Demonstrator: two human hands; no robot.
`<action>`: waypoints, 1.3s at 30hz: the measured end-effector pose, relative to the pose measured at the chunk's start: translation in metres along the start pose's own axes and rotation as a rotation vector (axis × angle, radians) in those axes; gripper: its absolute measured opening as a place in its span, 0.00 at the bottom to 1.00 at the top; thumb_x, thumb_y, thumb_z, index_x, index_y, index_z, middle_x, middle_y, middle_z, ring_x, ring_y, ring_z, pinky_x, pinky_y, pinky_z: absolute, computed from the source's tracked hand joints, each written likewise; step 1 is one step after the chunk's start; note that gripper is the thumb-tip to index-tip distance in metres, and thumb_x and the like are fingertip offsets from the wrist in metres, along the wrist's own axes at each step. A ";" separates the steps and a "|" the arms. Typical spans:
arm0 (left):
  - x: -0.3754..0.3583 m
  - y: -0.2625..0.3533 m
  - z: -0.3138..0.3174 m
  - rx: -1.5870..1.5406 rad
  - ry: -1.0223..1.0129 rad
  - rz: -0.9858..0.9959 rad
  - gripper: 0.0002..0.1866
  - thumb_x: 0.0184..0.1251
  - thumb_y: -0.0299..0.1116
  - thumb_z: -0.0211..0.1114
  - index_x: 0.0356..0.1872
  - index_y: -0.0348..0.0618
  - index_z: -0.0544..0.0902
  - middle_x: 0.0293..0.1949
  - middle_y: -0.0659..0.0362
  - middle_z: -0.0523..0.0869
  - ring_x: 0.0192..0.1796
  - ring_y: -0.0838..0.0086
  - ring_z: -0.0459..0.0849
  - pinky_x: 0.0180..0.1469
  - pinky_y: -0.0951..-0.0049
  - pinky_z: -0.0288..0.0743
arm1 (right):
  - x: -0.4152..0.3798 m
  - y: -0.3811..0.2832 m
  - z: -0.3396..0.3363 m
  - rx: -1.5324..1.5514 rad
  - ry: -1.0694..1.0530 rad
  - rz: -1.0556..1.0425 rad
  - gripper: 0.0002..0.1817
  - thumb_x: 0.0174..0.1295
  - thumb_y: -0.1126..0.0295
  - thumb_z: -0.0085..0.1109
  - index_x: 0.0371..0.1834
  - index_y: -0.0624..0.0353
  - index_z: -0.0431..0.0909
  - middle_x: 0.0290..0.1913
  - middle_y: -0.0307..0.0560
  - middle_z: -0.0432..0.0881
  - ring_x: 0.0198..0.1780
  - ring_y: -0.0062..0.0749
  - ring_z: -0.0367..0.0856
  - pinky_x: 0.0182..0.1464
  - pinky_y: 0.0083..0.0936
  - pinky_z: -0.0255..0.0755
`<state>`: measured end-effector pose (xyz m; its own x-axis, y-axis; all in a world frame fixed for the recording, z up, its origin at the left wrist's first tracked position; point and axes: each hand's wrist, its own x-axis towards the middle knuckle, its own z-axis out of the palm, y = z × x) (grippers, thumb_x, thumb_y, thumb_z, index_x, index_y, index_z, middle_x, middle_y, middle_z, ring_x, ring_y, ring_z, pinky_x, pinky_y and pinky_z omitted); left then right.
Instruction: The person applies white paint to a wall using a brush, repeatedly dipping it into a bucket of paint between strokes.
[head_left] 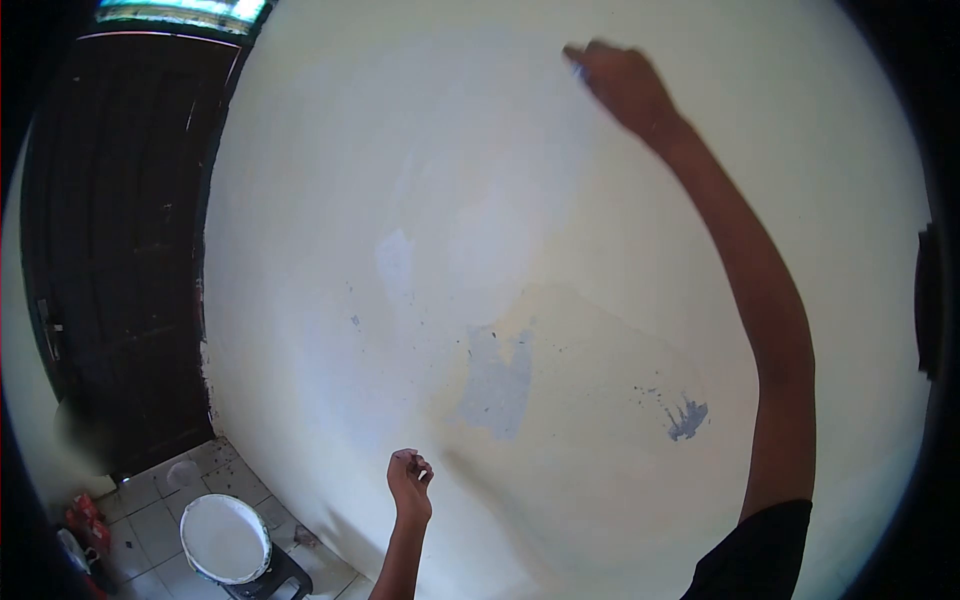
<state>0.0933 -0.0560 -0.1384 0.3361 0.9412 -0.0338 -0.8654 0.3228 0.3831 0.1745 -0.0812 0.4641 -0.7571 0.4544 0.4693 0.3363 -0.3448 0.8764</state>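
Right hand (620, 88) is raised against the wall (560, 300) near its top, closed on a small blurred tool. Left hand (409, 480), empty, curls loosely below. Advise even pressure.

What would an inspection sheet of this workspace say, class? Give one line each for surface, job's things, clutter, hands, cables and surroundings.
Surface: pale wall with grey-blue bare patches, one more at the lower right.
Job's things: white-filled bucket on the tiled floor.
Clutter: red items by the door's foot, blurred.
Hands: right hand raised against the wall, grip closed on something small, unclear; left hand loosely curled, low, empty as far as seen.
Cables: nothing seen.
Surroundings: dark door at left.
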 end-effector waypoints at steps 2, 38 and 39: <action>0.002 0.002 0.000 -0.009 -0.003 0.003 0.07 0.67 0.38 0.54 0.35 0.47 0.74 0.28 0.64 0.75 0.32 0.76 0.74 0.40 0.72 0.69 | -0.018 -0.036 0.004 0.036 -0.068 -0.173 0.16 0.58 0.76 0.53 0.49 0.54 0.80 0.31 0.49 0.78 0.33 0.42 0.81 0.37 0.34 0.77; 0.004 0.050 -0.051 -0.014 0.131 0.020 0.07 0.64 0.40 0.55 0.35 0.50 0.75 0.26 0.65 0.75 0.31 0.77 0.74 0.39 0.71 0.67 | -0.038 -0.017 -0.051 1.147 -0.230 0.894 0.06 0.50 0.76 0.65 0.31 0.60 0.80 0.27 0.42 0.82 0.28 0.24 0.84 0.22 0.20 0.78; 0.002 0.053 -0.052 -0.001 0.130 0.049 0.07 0.64 0.40 0.55 0.34 0.51 0.75 0.26 0.65 0.75 0.31 0.77 0.74 0.39 0.71 0.66 | -0.035 0.003 -0.047 1.072 -0.156 0.862 0.06 0.49 0.75 0.65 0.31 0.60 0.80 0.27 0.42 0.83 0.28 0.24 0.84 0.22 0.21 0.79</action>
<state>0.0284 -0.0316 -0.1660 0.2426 0.9608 -0.1343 -0.8799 0.2762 0.3867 0.1759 -0.1370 0.4452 -0.0465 0.5333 0.8447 0.9769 0.2008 -0.0729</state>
